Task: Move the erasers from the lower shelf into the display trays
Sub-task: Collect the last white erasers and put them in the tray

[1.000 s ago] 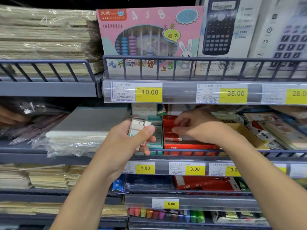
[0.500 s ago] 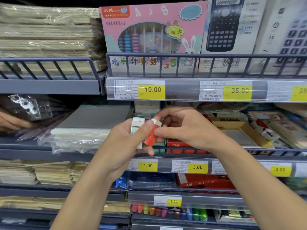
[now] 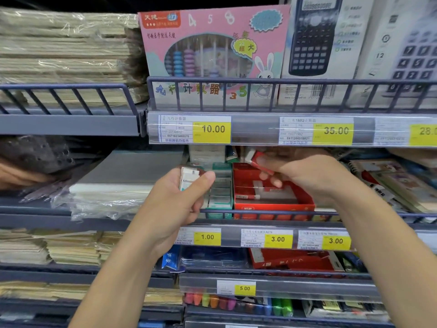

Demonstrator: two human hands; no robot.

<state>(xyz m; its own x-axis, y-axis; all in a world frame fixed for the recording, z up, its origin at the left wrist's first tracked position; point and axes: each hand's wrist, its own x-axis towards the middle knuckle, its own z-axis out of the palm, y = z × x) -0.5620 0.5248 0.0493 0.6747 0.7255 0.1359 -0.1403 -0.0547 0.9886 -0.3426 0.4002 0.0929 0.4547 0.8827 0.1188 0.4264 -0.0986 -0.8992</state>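
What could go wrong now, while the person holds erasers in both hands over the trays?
1. The right hand pinches the red eraser only at its end, so it may slip and miss the red tray.
2. The left hand grips a stack of erasers with the thumb across; one may slide out onto the shelf.

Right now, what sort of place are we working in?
Most likely the stationery aisle of a shop. Grey metal shelves carry yellow price labels along their front edges, boxed black calculators and a pink abacus box stand above, and a red cardboard display tray of erasers sits at hand level.
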